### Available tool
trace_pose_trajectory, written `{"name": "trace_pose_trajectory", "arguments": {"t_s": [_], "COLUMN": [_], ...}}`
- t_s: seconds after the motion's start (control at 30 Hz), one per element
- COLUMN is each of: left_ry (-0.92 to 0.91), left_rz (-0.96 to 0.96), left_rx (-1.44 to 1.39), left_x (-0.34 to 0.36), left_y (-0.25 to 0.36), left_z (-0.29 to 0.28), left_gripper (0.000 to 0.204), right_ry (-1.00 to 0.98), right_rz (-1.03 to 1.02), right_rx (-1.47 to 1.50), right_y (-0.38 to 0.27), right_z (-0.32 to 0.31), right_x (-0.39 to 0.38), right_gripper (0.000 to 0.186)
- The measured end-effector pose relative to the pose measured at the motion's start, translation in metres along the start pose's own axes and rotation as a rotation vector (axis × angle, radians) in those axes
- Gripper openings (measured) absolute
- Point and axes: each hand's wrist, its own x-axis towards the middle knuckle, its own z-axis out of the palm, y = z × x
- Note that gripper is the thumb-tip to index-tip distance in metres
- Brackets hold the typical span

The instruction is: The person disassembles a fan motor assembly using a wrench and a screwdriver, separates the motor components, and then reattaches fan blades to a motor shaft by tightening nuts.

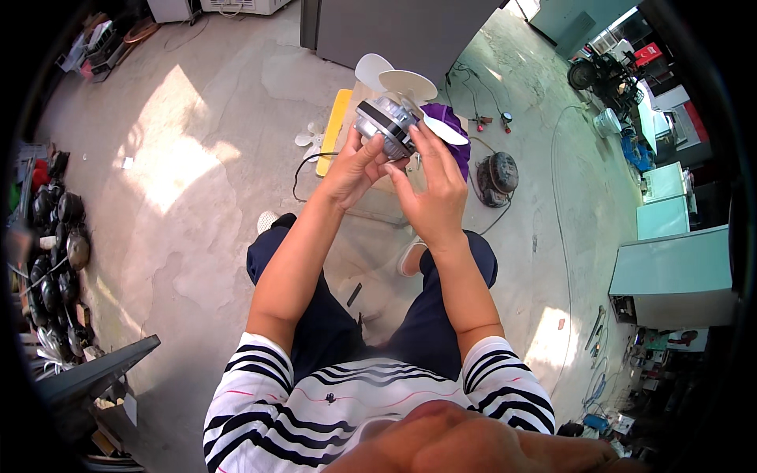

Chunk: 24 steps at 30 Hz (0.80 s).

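Observation:
A silver fan motor (386,124) with a black band round its middle is raised in front of me. White fan blades (408,83) spread out behind it and seem fixed to its far end. My left hand (352,169) grips the motor from the near left, thumb against the casing. On the other side my right hand (435,185) rests its fingertips on the casing, with the thumb below near the motor's underside. A black cord (300,175) loops down at the left. Purple cloth (451,118) lies behind the blades.
Beneath the motor is a low stand with a yellow board (334,130). Beside it lies a small white fan impeller (311,139). A dark round compressor (498,175) sits at the right, near gauges (505,118). A grey cabinet (386,35) stands ahead; black compressors (51,268) pile up far left.

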Motion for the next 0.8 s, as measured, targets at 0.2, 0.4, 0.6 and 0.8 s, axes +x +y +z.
{"name": "trace_pose_trajectory", "arguments": {"t_s": [0.2,0.4,0.6,0.8], "left_ry": [0.058,0.071,0.019,0.06], "left_rz": [0.056,0.083,0.216,0.165], "left_rx": [0.032,0.201,0.321,0.262], "left_x": [-0.014,-0.026,-0.03,-0.035], "left_y": [0.018,0.033,0.032,0.036], "left_z": [-0.006,0.007,0.007,0.009], "left_gripper": [0.086,0.099,0.101,0.096], "right_ry": [0.11,-0.169,-0.266,-0.144], "right_rz": [0.119,0.216,0.411,0.454], "right_rx": [0.044,0.121,0.228,0.235], "right_y": [-0.043,-0.022,-0.028,-0.022], "right_z": [-0.05,-0.042,-0.031,-0.019], "right_x": [0.022,0.051,0.051,0.046], "right_gripper": [0.016,0.015,0.019,0.018]}}
